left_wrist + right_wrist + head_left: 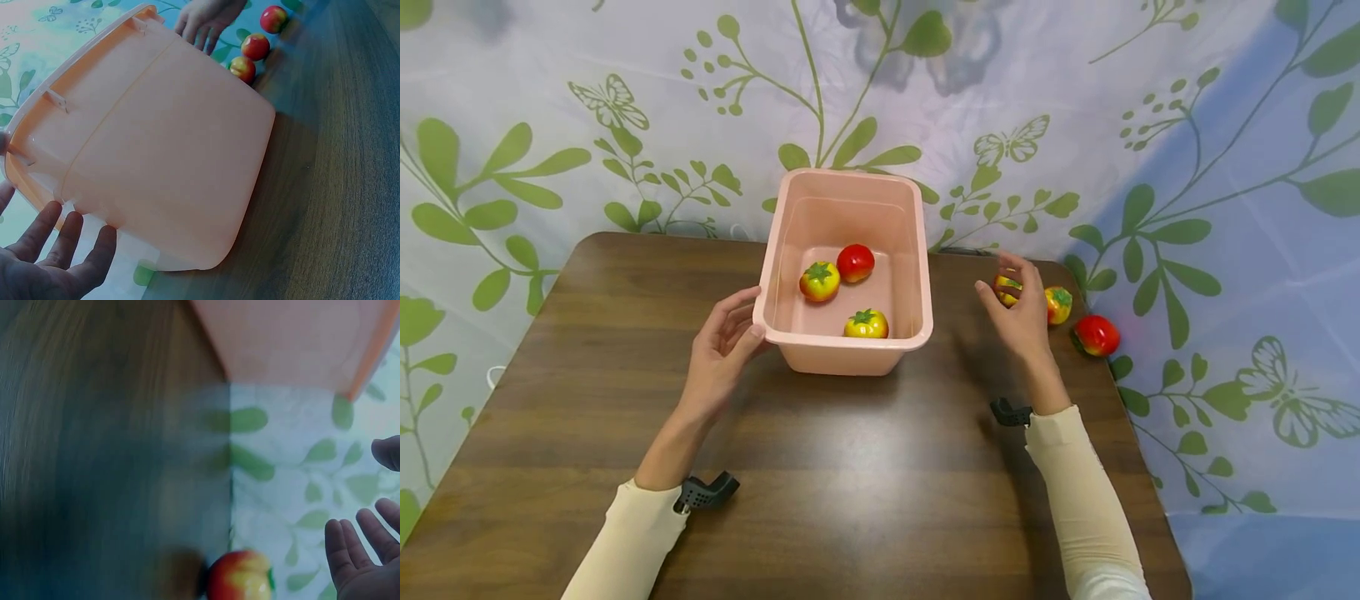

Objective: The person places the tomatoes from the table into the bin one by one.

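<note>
A pink plastic bin (842, 357) stands at the back of the table, with three toy tomatoes inside: a red one (855, 263) and two yellow-red ones with green tops (819, 282) (867, 324). My left hand (718, 346) touches the bin's left rim from outside, its thumb at the near corner; the left wrist view has its fingers (100, 256) spread under the rim. My right hand (1021, 312), fingers loosely bent and holding nothing, hovers over a yellow-red tomato (1006, 289) that it partly hides. Beside that lie another yellow tomato (1059, 305) and a red one (1097, 335).
The brown wooden table (850, 500) runs back to a leaf-patterned cloth (662, 108), which also hangs along the right side. The red tomato lies right at the table's right edge. Each wrist wears a black mount (706, 492).
</note>
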`<act>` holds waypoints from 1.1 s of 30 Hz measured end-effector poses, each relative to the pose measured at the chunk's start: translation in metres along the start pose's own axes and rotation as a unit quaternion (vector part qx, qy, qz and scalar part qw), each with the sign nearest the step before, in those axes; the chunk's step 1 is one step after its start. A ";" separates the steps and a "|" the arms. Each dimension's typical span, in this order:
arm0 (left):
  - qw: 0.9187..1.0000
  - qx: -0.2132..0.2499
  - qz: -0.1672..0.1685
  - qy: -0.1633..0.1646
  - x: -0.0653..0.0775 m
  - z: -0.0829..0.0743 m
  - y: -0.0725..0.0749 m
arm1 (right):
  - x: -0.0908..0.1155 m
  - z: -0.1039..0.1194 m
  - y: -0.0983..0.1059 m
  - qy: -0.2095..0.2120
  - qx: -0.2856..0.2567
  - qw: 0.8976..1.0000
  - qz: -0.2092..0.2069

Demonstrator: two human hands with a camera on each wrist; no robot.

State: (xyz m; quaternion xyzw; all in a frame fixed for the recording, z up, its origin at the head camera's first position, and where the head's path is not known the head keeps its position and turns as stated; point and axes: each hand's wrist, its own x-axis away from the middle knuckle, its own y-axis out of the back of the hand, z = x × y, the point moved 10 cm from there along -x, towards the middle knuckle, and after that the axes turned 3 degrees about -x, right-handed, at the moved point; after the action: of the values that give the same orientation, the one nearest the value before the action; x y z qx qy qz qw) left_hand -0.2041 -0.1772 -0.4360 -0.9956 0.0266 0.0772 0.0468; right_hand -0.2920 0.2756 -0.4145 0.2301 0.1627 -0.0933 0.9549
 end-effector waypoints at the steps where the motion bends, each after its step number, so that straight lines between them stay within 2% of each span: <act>1: 1.000 0.001 0.000 0.000 0.000 0.000 0.000 | -0.001 -0.005 0.002 -0.005 0.004 1.000 -0.004; 9: 1.000 0.005 -0.003 -0.003 0.003 -0.001 0.001 | -0.012 -0.031 0.018 -0.014 0.051 0.998 -0.021; 14: 1.000 0.008 0.000 -0.009 0.002 -0.002 -0.001 | -0.020 -0.047 0.022 -0.036 0.085 0.995 -0.027; 24: 1.000 -0.006 -0.002 -0.005 0.003 -0.002 0.002 | -0.022 -0.073 0.012 -0.104 0.107 0.989 -0.003; 33: 1.000 -0.001 -0.002 -0.010 0.002 -0.001 0.001 | -0.024 -0.089 0.004 -0.131 0.118 0.984 0.005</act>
State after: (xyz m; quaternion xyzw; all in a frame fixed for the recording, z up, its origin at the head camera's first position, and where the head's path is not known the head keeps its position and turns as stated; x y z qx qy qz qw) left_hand -0.2016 -0.1787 -0.4355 -0.9948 0.0243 0.0873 0.0459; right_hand -0.3375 0.3235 -0.4790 0.3274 0.0231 -0.1362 0.9347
